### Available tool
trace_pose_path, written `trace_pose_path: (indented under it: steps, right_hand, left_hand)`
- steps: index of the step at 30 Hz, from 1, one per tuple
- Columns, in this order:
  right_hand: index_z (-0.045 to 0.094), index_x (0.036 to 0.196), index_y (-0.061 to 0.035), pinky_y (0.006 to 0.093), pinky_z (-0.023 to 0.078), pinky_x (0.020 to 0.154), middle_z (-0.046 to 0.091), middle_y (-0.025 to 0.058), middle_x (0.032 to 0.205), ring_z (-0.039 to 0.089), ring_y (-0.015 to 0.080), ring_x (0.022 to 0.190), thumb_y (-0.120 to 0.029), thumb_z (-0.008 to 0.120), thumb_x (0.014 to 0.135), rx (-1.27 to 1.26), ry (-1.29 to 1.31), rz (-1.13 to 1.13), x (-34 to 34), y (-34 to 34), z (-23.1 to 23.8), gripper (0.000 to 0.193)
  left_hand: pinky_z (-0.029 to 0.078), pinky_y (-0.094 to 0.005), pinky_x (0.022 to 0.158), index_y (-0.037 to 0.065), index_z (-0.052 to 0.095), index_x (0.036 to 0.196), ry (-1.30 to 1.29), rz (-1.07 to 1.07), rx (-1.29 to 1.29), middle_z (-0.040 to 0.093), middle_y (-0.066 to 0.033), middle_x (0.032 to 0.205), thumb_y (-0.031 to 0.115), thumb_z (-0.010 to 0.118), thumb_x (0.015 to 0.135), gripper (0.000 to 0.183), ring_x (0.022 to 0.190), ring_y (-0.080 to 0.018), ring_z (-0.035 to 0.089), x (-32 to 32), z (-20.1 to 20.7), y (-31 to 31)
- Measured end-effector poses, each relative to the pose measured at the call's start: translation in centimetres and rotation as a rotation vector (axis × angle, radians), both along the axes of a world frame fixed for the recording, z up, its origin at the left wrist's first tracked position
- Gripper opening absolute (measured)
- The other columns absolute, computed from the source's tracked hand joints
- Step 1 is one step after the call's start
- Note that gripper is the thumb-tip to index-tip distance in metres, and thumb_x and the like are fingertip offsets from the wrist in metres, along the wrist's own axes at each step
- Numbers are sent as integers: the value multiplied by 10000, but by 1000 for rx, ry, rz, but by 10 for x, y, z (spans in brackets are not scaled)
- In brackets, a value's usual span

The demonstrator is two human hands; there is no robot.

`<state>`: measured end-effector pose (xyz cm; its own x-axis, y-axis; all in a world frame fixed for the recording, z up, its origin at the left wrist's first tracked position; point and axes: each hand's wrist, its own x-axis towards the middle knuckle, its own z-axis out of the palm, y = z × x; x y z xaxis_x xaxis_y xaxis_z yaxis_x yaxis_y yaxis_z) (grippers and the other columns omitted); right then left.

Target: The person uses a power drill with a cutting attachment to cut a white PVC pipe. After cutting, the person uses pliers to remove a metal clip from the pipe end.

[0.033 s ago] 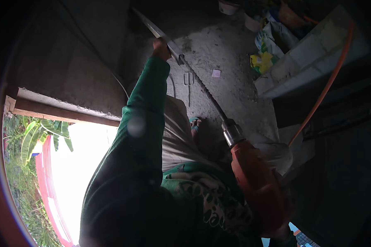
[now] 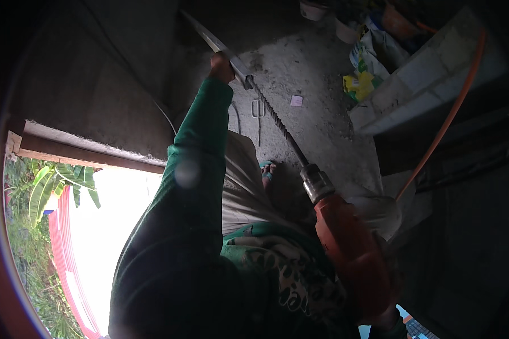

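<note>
My left hand (image 2: 222, 66), at the end of a stretched green-sleeved arm, is closed around a long pale metal bar (image 2: 206, 37) that slants up and left. An orange-red power drill (image 2: 350, 243) lies along my right side, its metal chuck (image 2: 315, 182) facing away from me. From the chuck a long spiral drill bit (image 2: 277, 121) runs to the near end of the bar; its tip is hidden there. In deep shadow at the lower right, my right hand (image 2: 387, 317) is wrapped round the rear of the drill.
On the concrete floor (image 2: 316, 73) lie a metal rod with a looped handle (image 2: 258, 110) and a small pale card (image 2: 296, 100). Block masonry (image 2: 424, 76), sacks (image 2: 376, 56) and an orange hose or cord (image 2: 449, 116) stand at the right. A bright opening (image 2: 127, 209) is at the left.
The drill and its chuck have shifted slightly left and away from me. My left hand and the bar look unmoved.
</note>
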<state>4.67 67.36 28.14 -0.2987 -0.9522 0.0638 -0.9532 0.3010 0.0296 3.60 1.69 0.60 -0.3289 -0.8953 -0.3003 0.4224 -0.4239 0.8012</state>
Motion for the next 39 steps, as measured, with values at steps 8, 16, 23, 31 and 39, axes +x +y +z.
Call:
trace_pose_path:
  steps: [8, 16, 23, 31, 39]
  right_hand:
    - [514, 1497, -22, 436, 521, 1040, 595, 185, 1459, 625, 342, 1303, -234, 814, 859, -142, -646, -268, 1, 5, -8, 736]
    - [513, 1488, 8, 416, 551, 991, 576, 213, 1474, 656, 355, 1250, -252, 805, 877, -119, -579, -84, 7, -5, 0, 725]
    - [551, 1468, -47, 398, 596, 864, 575, 229, 1463, 701, 362, 1164, -316, 757, 927, -167, -451, 101, 3, -8, -5, 638]
    - [599, 1437, -91, 450, 586, 905, 519, 258, 1496, 645, 391, 1257, -418, 771, 901, -129, -517, 100, 8, -6, -7, 651]
    - [586, 1450, -88, 460, 560, 1013, 500, 265, 1506, 603, 400, 1318, -525, 780, 870, -157, -362, 211, 10, -19, -2, 752]
  left_hand:
    - [499, -533, 1068, 37, 516, 1428, -32, 28, 16, 634, -192, 1340, 332, 394, 1033, 508, 1196, -381, 643, -13, 12, 1]
    - [495, -530, 1073, 23, 516, 1425, -10, 14, -7, 637, -193, 1327, 324, 399, 1032, 508, 1199, -377, 642, -10, 10, -3]
    - [518, -525, 1045, 31, 518, 1424, -14, 10, 2, 648, -182, 1300, 310, 413, 1032, 493, 1184, -366, 654, -13, 6, -3]
    - [524, -529, 1038, 43, 500, 1437, -24, -56, -45, 631, -188, 1332, 330, 402, 1041, 499, 1188, -370, 653, -9, -14, -26]
    - [533, -536, 1024, 43, 538, 1388, 10, 22, -38, 651, -180, 1281, 309, 431, 1034, 455, 1154, -382, 661, -15, -7, -11]
